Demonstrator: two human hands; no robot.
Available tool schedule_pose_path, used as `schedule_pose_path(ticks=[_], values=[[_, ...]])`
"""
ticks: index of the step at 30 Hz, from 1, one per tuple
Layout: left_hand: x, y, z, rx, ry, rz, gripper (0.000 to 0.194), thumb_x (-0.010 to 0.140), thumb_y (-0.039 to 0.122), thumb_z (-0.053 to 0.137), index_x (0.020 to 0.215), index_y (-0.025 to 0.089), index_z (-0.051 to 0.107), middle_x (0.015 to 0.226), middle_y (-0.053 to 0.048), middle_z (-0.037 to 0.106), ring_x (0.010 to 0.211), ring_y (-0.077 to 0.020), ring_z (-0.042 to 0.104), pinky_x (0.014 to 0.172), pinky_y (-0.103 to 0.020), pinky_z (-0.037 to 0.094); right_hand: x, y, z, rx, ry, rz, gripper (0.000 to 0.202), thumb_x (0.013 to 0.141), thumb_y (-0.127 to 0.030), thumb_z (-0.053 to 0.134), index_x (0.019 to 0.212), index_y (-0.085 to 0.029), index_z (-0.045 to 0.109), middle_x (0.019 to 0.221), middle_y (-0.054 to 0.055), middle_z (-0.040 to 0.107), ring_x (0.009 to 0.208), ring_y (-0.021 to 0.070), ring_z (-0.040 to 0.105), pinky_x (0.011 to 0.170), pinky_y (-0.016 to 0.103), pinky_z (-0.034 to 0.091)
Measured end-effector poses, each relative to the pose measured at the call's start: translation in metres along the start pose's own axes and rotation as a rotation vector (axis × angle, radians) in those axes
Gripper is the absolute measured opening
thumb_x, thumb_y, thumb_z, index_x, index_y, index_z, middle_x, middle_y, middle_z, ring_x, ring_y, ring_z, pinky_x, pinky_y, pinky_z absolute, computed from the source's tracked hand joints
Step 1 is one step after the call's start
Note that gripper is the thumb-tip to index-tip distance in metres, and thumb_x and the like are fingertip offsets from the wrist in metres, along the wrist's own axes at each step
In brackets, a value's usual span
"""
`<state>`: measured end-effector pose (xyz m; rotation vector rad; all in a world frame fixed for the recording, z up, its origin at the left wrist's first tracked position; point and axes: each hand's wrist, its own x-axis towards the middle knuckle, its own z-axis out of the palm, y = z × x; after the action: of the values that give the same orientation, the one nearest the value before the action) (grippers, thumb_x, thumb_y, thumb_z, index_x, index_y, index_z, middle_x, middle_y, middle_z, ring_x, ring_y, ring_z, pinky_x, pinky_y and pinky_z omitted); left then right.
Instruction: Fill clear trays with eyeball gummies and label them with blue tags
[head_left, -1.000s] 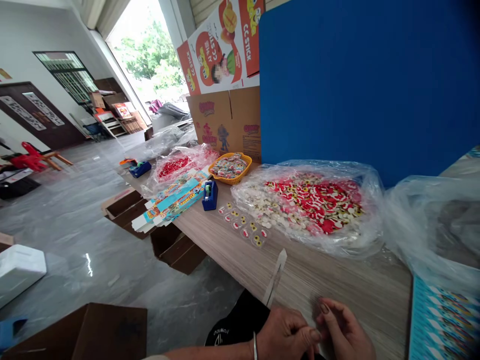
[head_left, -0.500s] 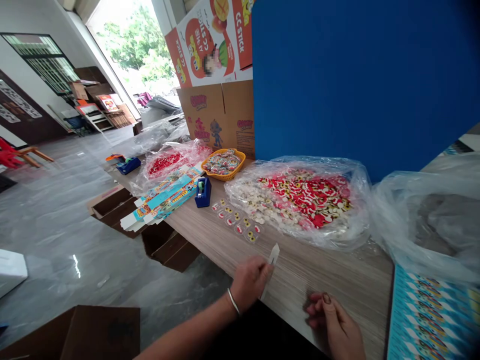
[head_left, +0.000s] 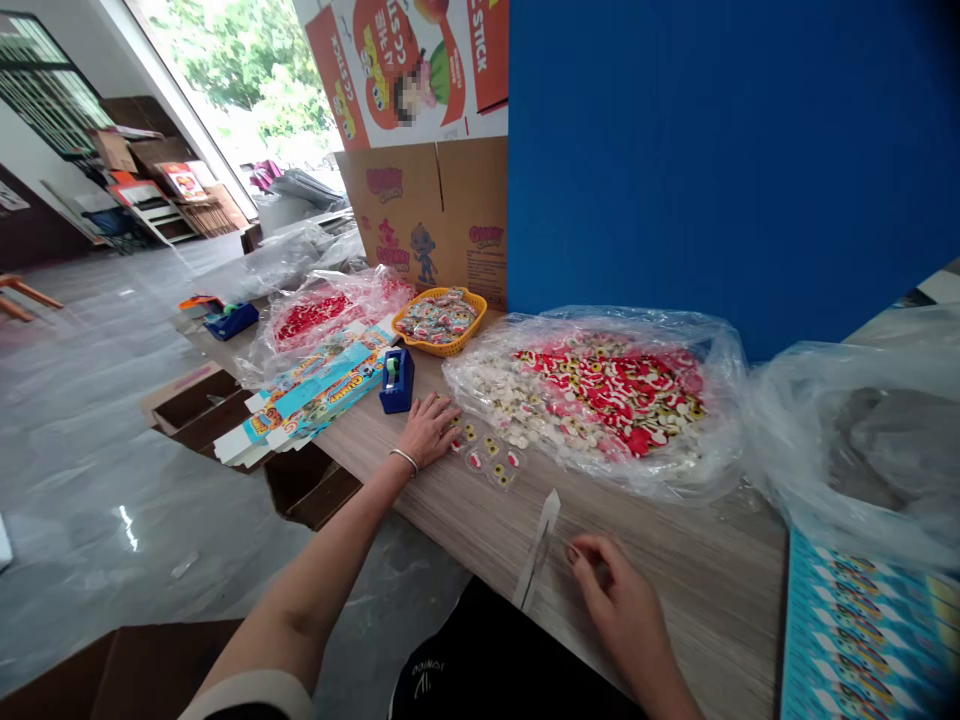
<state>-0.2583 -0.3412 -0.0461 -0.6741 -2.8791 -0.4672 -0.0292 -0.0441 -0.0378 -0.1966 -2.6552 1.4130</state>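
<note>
My left hand (head_left: 429,432) reaches out over the table with its fingers stretched, laid on the far end of a row of small clear packets (head_left: 491,460) holding eye- and mouth-shaped candies. Its palm covers some of them. My right hand (head_left: 621,600) hovers near the table's front edge, fingers loosely bent and thumb apart; nothing is plainly visible in it. Just left of it lies a narrow white strip with a pointed end (head_left: 541,540), held by neither hand. A large clear bag (head_left: 600,390) of loose red, white and yellow candies lies open beyond the packets.
A blue tape dispenser (head_left: 396,380) stands beside my left hand, with flattened printed cartons (head_left: 315,395) to its left. Behind are a yellow basket (head_left: 442,345) of packets and a blue panel (head_left: 712,160). Light-blue cartons (head_left: 855,620) stand at the right.
My left hand has let go of the white strip and moved forward and left onto the packets. My right hand has moved left and forward, closer to the strip. The view has shifted slightly.
</note>
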Motion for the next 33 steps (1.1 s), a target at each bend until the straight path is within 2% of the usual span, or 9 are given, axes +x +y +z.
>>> schedule_pose_path(ticks=[3, 6, 8, 11, 15, 19, 26, 30, 33], values=[[-0.001, -0.001, 0.006, 0.017, -0.023, 0.006, 0.048, 0.089, 0.048, 0.052, 0.131, 0.027, 0.058, 0.145, -0.010, 0.050, 0.142, -0.0345, 0.029, 0.114, -0.060, 0.016, 0.050, -0.026, 0.031, -0.193, 0.005, -0.227, 0.032, 0.088, -0.036, 0.054, 0.114, -0.020, 0.064, 0.121, 0.013, 0.062, 0.113, 0.0291, 0.056, 0.099, 0.044, 0.043], [-0.002, -0.002, 0.009, 0.023, -0.028, 0.011, 0.051, 0.089, 0.050, 0.052, 0.133, 0.026, 0.056, 0.147, -0.011, 0.049, 0.143, -0.0353, 0.029, 0.114, -0.061, 0.014, 0.090, -0.040, 0.063, -0.386, 0.001, -0.284, 0.042, 0.082, -0.038, 0.063, 0.121, -0.021, 0.060, 0.132, 0.014, 0.055, 0.119, 0.0331, 0.051, 0.099, 0.048, 0.040], [-0.003, -0.002, 0.009, 0.020, -0.029, 0.011, 0.052, 0.088, 0.052, 0.052, 0.133, 0.026, 0.056, 0.147, -0.011, 0.048, 0.143, -0.0354, 0.028, 0.114, -0.060, 0.014, 0.103, -0.042, 0.078, -0.465, -0.003, -0.278, 0.043, 0.079, -0.041, 0.068, 0.116, -0.021, 0.061, 0.132, 0.014, 0.054, 0.118, 0.0345, 0.050, 0.096, 0.049, 0.039], [-0.007, 0.003, 0.009, 0.024, -0.026, 0.007, 0.052, 0.088, 0.053, 0.052, 0.132, 0.026, 0.057, 0.146, -0.011, 0.049, 0.142, -0.0354, 0.029, 0.115, -0.058, 0.014, 0.103, -0.040, 0.087, -0.513, -0.008, -0.282, 0.041, 0.077, -0.042, 0.070, 0.110, -0.020, 0.061, 0.128, 0.014, 0.056, 0.115, 0.0341, 0.050, 0.095, 0.048, 0.038], [-0.023, 0.023, 0.012, 0.023, 0.000, -0.004, 0.053, 0.089, 0.053, 0.050, 0.132, 0.023, 0.057, 0.144, -0.011, 0.052, 0.141, -0.0357, 0.030, 0.115, -0.054, 0.017, 0.077, -0.030, 0.073, -0.513, -0.052, -0.289, 0.039, 0.077, -0.039, 0.069, 0.110, -0.021, 0.061, 0.128, 0.013, 0.056, 0.115, 0.0320, 0.051, 0.096, 0.046, 0.037], [-0.049, 0.060, 0.016, 0.003, 0.019, -0.058, 0.054, 0.088, 0.054, 0.050, 0.132, 0.023, 0.057, 0.145, -0.011, 0.051, 0.138, -0.0377, 0.034, 0.111, -0.053, 0.025, 0.040, -0.008, 0.041, -0.504, -0.080, -0.301, 0.039, 0.078, -0.037, 0.069, 0.112, -0.021, 0.060, 0.129, 0.013, 0.056, 0.117, 0.0307, 0.051, 0.099, 0.045, 0.036], [-0.081, 0.125, 0.025, 0.040, 0.048, -0.087, 0.050, 0.090, 0.051, 0.049, 0.133, 0.026, 0.056, 0.142, -0.010, 0.054, 0.136, -0.0374, 0.038, 0.111, -0.056, 0.025, -0.017, 0.059, -0.016, -0.552, 0.124, -0.280, 0.046, 0.080, -0.051, 0.067, 0.113, -0.020, 0.059, 0.124, 0.014, 0.059, 0.108, 0.0316, 0.057, 0.092, 0.048, 0.042], [-0.082, 0.126, 0.024, 0.035, 0.054, -0.027, 0.058, 0.089, 0.052, 0.051, 0.141, 0.025, 0.047, 0.142, -0.010, 0.054, 0.137, -0.0382, 0.037, 0.112, -0.062, 0.020, -0.025, 0.074, -0.030, -0.502, 0.201, -0.279, 0.062, 0.077, -0.065, 0.065, 0.119, -0.020, 0.056, 0.130, 0.016, 0.055, 0.113, 0.0347, 0.056, 0.091, 0.050, 0.045], [-0.071, 0.098, 0.019, 0.010, 0.137, 0.035, 0.054, 0.092, 0.043, 0.049, 0.142, 0.022, 0.045, 0.143, -0.011, 0.052, 0.140, -0.0329, 0.035, 0.115, -0.057, 0.022, -0.026, 0.067, -0.033, -0.442, 0.219, -0.296, 0.058, 0.082, -0.062, 0.062, 0.121, -0.020, 0.055, 0.133, 0.016, 0.053, 0.117, 0.0340, 0.054, 0.094, 0.050, 0.045]])
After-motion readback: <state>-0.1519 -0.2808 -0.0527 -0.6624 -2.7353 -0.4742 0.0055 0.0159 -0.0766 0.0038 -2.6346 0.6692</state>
